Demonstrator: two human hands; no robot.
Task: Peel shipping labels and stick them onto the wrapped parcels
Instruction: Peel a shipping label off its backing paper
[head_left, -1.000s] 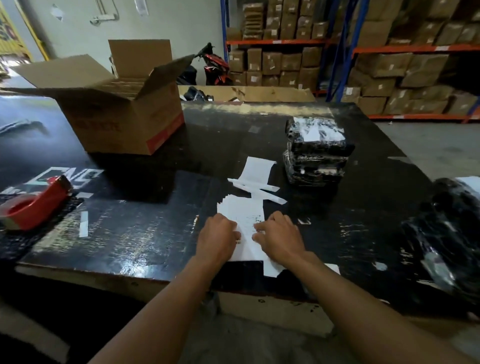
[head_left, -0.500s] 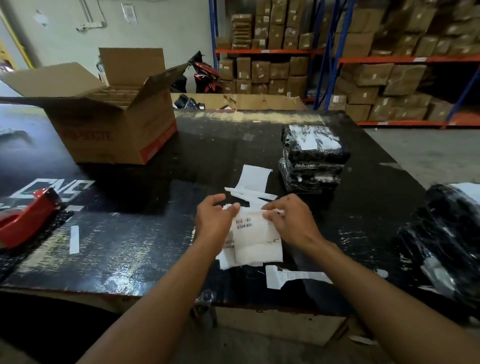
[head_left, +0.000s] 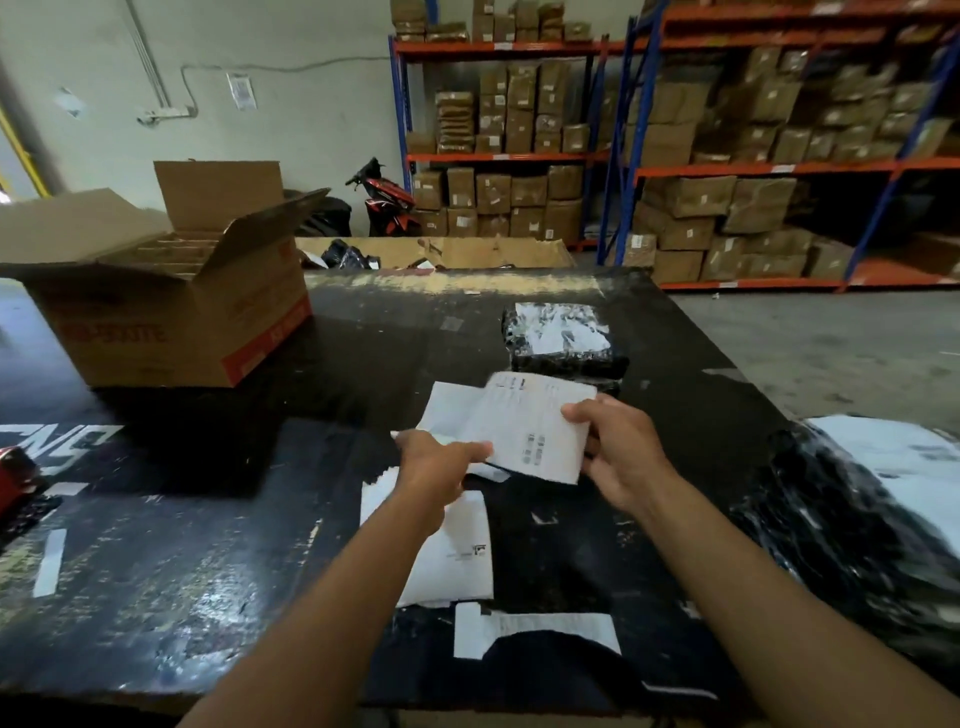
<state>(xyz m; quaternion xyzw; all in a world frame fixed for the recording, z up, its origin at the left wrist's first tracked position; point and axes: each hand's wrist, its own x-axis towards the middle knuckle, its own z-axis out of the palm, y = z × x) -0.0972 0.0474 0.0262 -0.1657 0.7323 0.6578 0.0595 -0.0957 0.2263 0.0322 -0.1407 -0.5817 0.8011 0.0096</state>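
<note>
Both hands hold a white shipping label (head_left: 530, 427) above the black table (head_left: 208, 561). My left hand (head_left: 436, 467) pinches its lower left edge and my right hand (head_left: 618, 452) grips its right edge. Under my left forearm lies a stack of white labels (head_left: 457, 551). Just beyond the held label sit two stacked parcels (head_left: 563, 343) in black wrap, the top one bearing a white label. Another black wrapped parcel (head_left: 852, 514) with a white label lies at the right edge.
An open cardboard box (head_left: 171, 306) stands at the back left of the table. A red tape dispenser (head_left: 15, 473) shows at the left edge. A torn paper strip (head_left: 530, 629) lies near the front edge. Shelves of cartons (head_left: 727, 156) fill the background.
Both hands have lifted one label off the stack and carried it up and toward the stacked parcels. The camera view has tilted up.
</note>
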